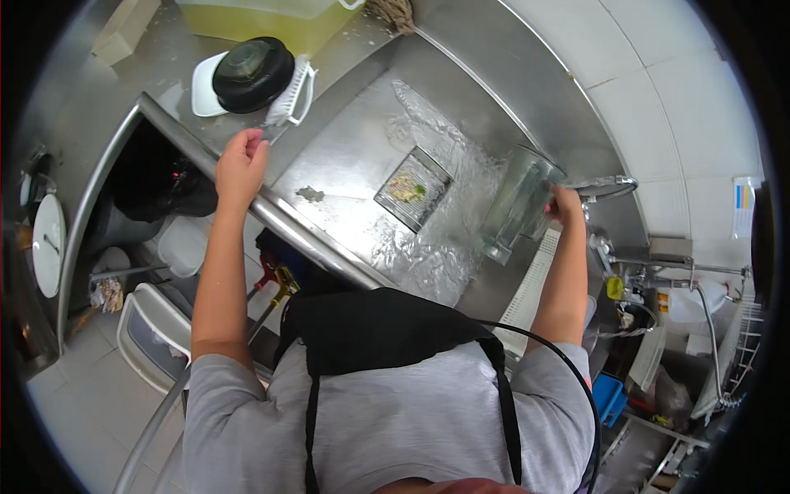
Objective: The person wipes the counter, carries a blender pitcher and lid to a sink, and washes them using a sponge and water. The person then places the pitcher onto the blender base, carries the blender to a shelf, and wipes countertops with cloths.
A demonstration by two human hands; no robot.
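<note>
My right hand (566, 206) is closed at the side of a clear jug (520, 202), which is tilted over the right part of the steel sink (329, 169). A metal faucet (609, 183) is just beyond that hand. My left hand (240, 169) is over the sink's left edge, its fingers curled together; whether anything small is between them is hidden. Close past its fingertips lies a white-handled brush (292, 92), beside an upturned black bowl (253, 74) and a white dish (207, 86). Water spreads over the sink floor around a square drain strainer (428, 169) holding food scraps.
A large tub of yellowish liquid (267, 20) stands on the far counter. A rounded metal rim (321, 243) runs along the sink's near side. Bins (152, 329) are below left. A white perforated rack (531, 284) lies near my right forearm, with pipes and shelves farther right.
</note>
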